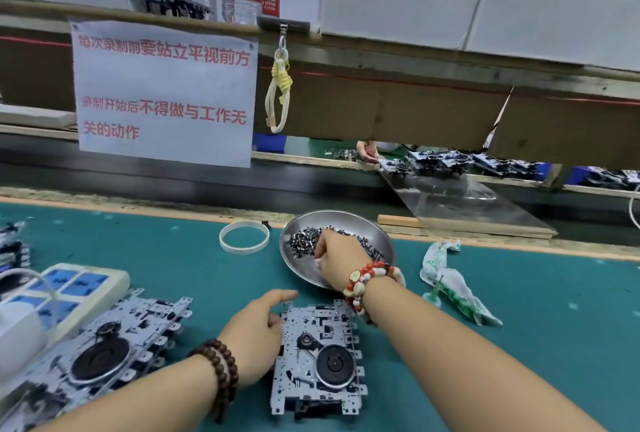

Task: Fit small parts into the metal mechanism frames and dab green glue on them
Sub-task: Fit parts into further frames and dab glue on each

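A metal mechanism frame with a black flywheel lies flat on the green mat in front of me. My left hand rests against its left edge, fingers curled on the frame's top-left corner. My right hand reaches into a steel dish holding a heap of small dark parts; its fingertips dip down into the heap and are hidden from view. A crumpled white bag stained green lies right of the dish, with a small green-tipped applicator beside it.
A stack of more metal frames lies at the left, next to a white power strip. A white ring sits left of the dish. A paper notice hangs from the shelf rail. Another person's hand works across the conveyor.
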Action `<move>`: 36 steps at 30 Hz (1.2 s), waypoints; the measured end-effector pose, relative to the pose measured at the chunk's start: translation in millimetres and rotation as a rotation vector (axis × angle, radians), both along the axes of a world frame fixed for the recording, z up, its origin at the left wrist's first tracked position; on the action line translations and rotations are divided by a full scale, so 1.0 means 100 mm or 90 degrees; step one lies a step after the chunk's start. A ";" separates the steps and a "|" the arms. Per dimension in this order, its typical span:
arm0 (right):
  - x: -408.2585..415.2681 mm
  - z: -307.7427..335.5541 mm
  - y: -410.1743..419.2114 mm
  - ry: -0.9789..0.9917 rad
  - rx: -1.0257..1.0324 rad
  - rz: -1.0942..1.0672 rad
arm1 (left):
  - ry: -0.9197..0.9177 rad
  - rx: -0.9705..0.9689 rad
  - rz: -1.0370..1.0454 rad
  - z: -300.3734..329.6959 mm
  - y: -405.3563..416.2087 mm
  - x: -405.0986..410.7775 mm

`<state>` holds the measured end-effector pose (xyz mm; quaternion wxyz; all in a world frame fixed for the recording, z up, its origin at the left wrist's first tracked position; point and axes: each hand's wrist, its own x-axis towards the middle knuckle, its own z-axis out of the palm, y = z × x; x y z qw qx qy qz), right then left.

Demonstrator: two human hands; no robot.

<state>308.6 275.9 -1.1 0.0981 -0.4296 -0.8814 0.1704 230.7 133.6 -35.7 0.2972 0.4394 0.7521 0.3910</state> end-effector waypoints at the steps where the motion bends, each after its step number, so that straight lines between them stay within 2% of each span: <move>1: 0.02 0.02 -0.03 0.008 0.015 0.016 | -0.019 -0.002 0.004 0.00 -0.01 0.00; 4: 0.06 0.03 -0.10 0.084 -0.025 0.000 | -0.086 -0.002 0.017 0.01 -0.06 0.01; 10: 0.36 0.07 -0.30 0.259 -0.076 0.002 | -0.100 -0.022 0.016 0.02 -0.19 -0.02; 11: 0.43 0.05 -0.34 0.283 -0.090 0.007 | -0.056 -0.037 0.004 0.03 -0.20 -0.04; 14: 0.60 -0.02 -0.46 0.325 -0.116 -0.005 | 0.239 -0.045 -0.019 0.08 -0.22 -0.08; 15: 0.64 -0.07 -0.50 0.338 -0.129 -0.011 | 0.293 -0.016 -0.016 0.10 -0.21 -0.07; 17: 0.68 -0.16 -0.55 0.355 -0.169 -0.032 | 0.320 0.035 -0.015 0.12 -0.16 -0.03; 21: 0.69 -0.30 -0.59 0.417 -0.228 -0.075 | 0.321 0.046 -0.057 0.06 0.02 0.10; 24: 0.70 -0.36 -0.60 0.464 -0.243 -0.108 | 0.270 0.043 -0.095 0.01 0.09 0.14; 29: 0.69 -0.43 -0.59 0.502 -0.270 -0.104 | 0.214 0.046 -0.117 -0.05 0.08 0.04; 36: 0.69 -0.45 -0.59 0.510 -0.281 -0.094 | 0.170 0.126 -0.106 -0.06 0.18 0.05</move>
